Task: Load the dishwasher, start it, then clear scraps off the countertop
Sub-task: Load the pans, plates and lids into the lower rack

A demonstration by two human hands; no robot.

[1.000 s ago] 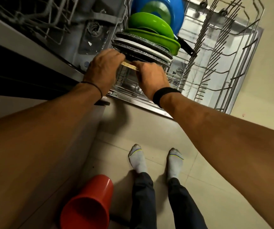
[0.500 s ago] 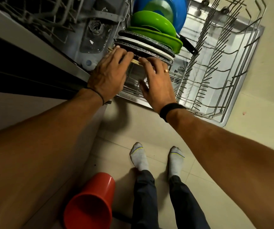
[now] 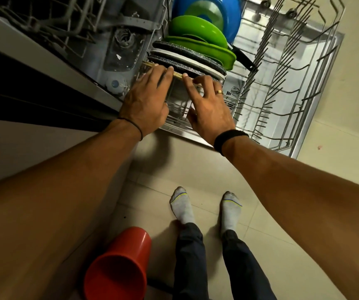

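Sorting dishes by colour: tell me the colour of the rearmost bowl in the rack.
The rearmost bowl is blue, seen best in the head view.

I am in a home kitchen. Before me stands an open dishwasher (image 3: 120, 46), set among the cabinet fronts, its grey tub and filter in plain sight. The lower wire rack (image 3: 282, 68) is drawn out over the dropped door (image 3: 235, 92) and holds household crockery set on edge: dark speckled plates (image 3: 187, 61), green bowls (image 3: 195, 29), a big blue bowl (image 3: 232, 18). At my left runs a pale cabinet front (image 3: 22, 152). Under me is a floor of pale tiles (image 3: 195, 176), and I stand on it in grey socks (image 3: 181, 210), as one does at home. A red plastic cup (image 3: 118, 265) shows low at my left.
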